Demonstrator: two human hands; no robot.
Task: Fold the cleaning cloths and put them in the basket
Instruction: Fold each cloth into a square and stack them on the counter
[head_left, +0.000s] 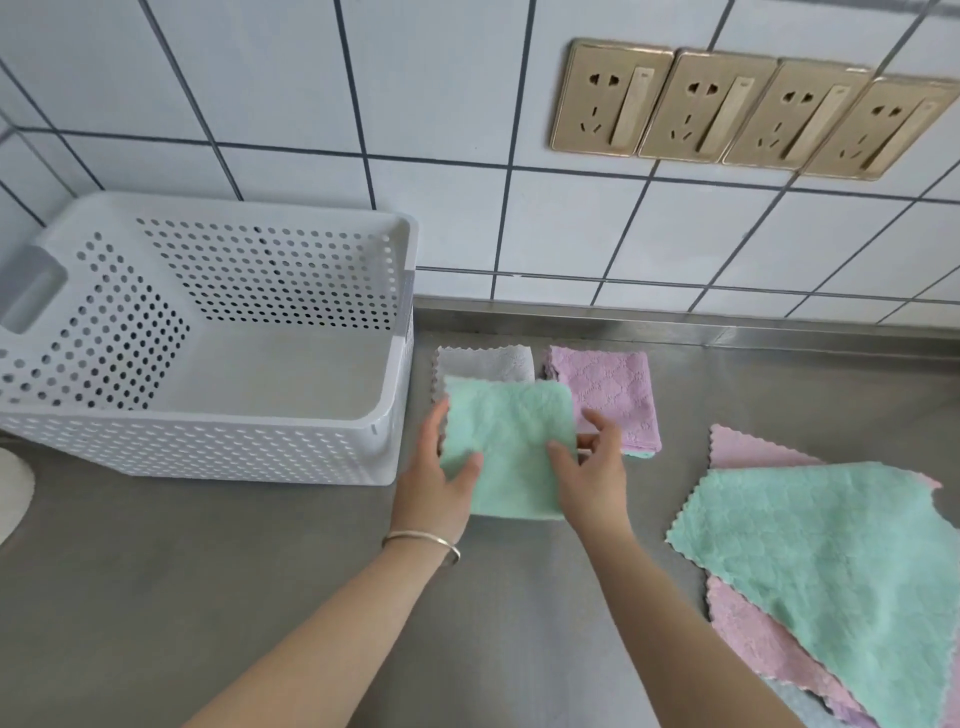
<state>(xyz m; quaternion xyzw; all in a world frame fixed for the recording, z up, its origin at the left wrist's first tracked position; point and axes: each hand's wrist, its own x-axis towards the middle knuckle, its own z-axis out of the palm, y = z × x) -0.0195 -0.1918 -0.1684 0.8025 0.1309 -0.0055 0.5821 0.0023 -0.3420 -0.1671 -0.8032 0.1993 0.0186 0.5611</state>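
Left hand (441, 480) and right hand (592, 470) pinch the folded green cloth (511, 447); fingers curled round its edges.

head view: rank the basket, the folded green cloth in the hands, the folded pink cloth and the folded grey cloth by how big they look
1. basket
2. folded green cloth
3. folded pink cloth
4. folded grey cloth, though the green one hides part of it, so its place is unsure.

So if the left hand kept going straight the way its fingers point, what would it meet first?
Probably the folded grey cloth lying just beyond the green cloth that the left hand holds; past that, the tiled wall. Depth is hard to judge, so height above the grey cloth is unclear.
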